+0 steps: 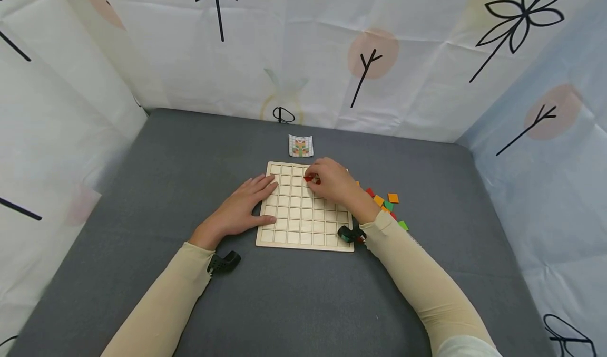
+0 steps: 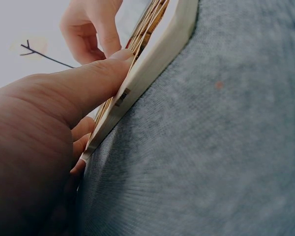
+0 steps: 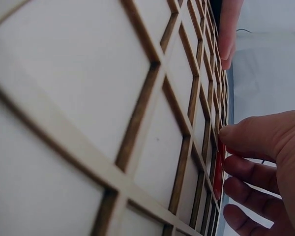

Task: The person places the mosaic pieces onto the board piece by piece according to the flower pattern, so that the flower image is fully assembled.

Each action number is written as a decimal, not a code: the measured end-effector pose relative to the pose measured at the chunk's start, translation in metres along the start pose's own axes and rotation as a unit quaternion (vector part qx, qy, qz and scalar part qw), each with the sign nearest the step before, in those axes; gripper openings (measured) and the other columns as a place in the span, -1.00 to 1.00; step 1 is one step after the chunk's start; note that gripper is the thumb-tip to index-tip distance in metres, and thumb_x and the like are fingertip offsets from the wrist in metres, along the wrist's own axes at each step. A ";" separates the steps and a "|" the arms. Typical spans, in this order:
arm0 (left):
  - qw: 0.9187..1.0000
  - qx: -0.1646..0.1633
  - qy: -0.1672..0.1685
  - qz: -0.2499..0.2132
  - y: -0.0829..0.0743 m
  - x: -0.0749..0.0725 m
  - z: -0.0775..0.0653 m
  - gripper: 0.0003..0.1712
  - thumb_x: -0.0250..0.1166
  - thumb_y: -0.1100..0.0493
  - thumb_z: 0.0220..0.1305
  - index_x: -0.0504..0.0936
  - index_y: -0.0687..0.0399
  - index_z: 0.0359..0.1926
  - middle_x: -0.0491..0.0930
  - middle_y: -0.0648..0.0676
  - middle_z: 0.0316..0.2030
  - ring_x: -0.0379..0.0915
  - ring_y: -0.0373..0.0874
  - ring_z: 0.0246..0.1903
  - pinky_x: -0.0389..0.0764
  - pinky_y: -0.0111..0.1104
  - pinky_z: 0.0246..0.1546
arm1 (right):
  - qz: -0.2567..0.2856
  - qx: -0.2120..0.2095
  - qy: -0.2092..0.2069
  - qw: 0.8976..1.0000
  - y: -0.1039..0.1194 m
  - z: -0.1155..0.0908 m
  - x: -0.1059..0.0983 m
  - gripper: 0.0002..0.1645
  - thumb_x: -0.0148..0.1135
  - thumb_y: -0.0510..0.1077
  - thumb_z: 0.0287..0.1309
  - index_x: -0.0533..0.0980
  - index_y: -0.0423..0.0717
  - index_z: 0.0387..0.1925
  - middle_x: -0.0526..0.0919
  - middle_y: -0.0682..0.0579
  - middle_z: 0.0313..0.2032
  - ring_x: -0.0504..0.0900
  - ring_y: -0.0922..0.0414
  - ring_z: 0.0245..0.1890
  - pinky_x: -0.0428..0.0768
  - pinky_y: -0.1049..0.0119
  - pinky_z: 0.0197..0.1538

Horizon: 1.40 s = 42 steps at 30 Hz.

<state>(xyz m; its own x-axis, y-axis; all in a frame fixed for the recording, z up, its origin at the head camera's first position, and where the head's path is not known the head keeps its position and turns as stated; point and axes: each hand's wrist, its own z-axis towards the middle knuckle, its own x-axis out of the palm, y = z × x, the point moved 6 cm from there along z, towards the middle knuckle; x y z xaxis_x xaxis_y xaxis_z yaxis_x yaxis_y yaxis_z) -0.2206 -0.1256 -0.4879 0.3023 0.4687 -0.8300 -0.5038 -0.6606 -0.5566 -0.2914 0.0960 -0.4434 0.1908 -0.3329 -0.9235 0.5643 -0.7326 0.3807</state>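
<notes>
A wooden grid board [image 1: 294, 225] with square cells lies on the grey table. My left hand [image 1: 242, 204] rests on its left edge, fingers spread; the thumb [image 2: 96, 83] lies over the rim in the left wrist view. Over the upper right part of the board, my right hand [image 1: 334, 183] pinches a red tile [image 1: 308, 179] between thumb and fingers. The right wrist view shows red [image 3: 218, 174] at the fingertips, low against the grid. Whether there is more than one red tile is hard to tell, as the fingers partly cover them.
Loose orange, red and green tiles [image 1: 393, 198] lie to the right of the board, partly behind my right forearm. A small card [image 1: 301, 146] with a coloured grid pattern lies beyond the board. Patterned white cloth [image 1: 308, 56] hangs around the table.
</notes>
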 end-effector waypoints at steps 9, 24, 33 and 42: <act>1.000 0.003 0.002 0.005 0.003 0.001 0.001 0.09 0.44 -0.20 0.46 0.13 0.19 0.73 -0.02 0.20 0.72 -0.23 0.16 0.70 -0.21 0.02 0.68 | 0.007 0.009 0.000 1.000 -0.005 -0.002 -0.011 -0.70 0.42 -0.17 0.44 0.76 -0.19 0.11 0.74 -0.07 0.05 0.63 -0.05 0.05 0.65 0.05 0.11; 1.000 0.001 0.001 0.005 0.004 -0.001 0.000 0.10 0.46 -0.19 0.45 0.14 0.19 0.72 -0.02 0.20 0.72 -0.23 0.17 0.70 -0.21 0.02 0.68 | 0.027 0.050 -0.017 0.998 -0.029 -0.032 -0.052 -0.67 0.45 -0.17 0.46 0.74 -0.18 0.17 0.71 -0.09 0.07 0.65 -0.10 0.07 0.65 -0.03 0.14; 1.000 0.006 -0.004 0.005 0.004 0.003 -0.001 0.09 0.45 -0.19 0.46 0.15 0.20 0.72 -0.01 0.21 0.72 -0.22 0.18 0.70 -0.20 0.03 0.68 | 0.033 0.061 -0.027 0.997 -0.039 -0.050 -0.061 -0.67 0.45 -0.22 0.44 0.73 -0.25 0.16 0.70 -0.15 0.05 0.62 -0.19 0.05 0.63 -0.08 0.11; 1.000 0.004 -0.001 0.002 0.001 0.002 -0.001 0.09 0.47 -0.17 0.45 0.14 0.19 0.72 -0.02 0.20 0.72 -0.23 0.16 0.70 -0.21 0.02 0.68 | 0.037 0.050 -0.033 0.997 -0.046 -0.065 -0.072 -0.71 0.43 -0.22 0.46 0.74 -0.25 0.12 0.71 -0.19 0.04 0.61 -0.17 0.04 0.63 -0.10 0.09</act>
<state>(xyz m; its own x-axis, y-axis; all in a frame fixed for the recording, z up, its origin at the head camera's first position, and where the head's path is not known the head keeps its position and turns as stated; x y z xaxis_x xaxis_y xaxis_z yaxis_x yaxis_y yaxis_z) -0.2199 -0.1261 -0.4904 0.2993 0.4666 -0.8323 -0.5119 -0.6576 -0.5528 -0.2789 0.1925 -0.3979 0.1738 -0.4246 -0.8885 0.4663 -0.7592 0.4540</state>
